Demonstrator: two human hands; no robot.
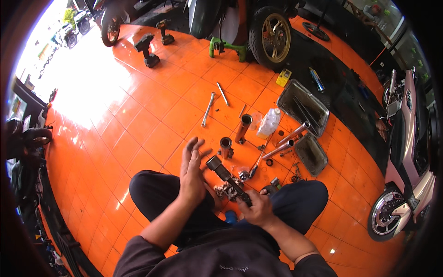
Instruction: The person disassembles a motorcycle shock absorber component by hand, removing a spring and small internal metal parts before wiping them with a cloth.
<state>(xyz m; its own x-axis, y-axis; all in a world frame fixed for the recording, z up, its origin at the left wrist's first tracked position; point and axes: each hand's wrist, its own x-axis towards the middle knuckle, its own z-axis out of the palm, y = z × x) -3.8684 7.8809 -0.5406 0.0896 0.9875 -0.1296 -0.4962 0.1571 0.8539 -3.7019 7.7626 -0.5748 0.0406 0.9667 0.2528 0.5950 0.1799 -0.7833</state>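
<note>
My right hand (258,210) grips the handle end of a dark tool (222,170) with a thick cylindrical head, which points up and to the left. Beside that head, my left hand (191,177) is raised with its fingers apart and nothing in it. Just beyond stand two upright fork tubes, a nearer one (225,144) and a brownish one (242,131). To the right lie two shiny metal tubes, the upper (294,132) and the lower (278,150). A crumpled rag (225,190) is on the floor below the tool, partly hidden by it.
A large grey tray (325,109) and a smaller tray (325,162) sit at right, near a clear plastic bottle (270,122). A wrench (208,109) and a thin rod (222,93) lie ahead. Cordless drivers (146,50), a motorcycle wheel (272,39) and a pink scooter (406,138) stand farther out.
</note>
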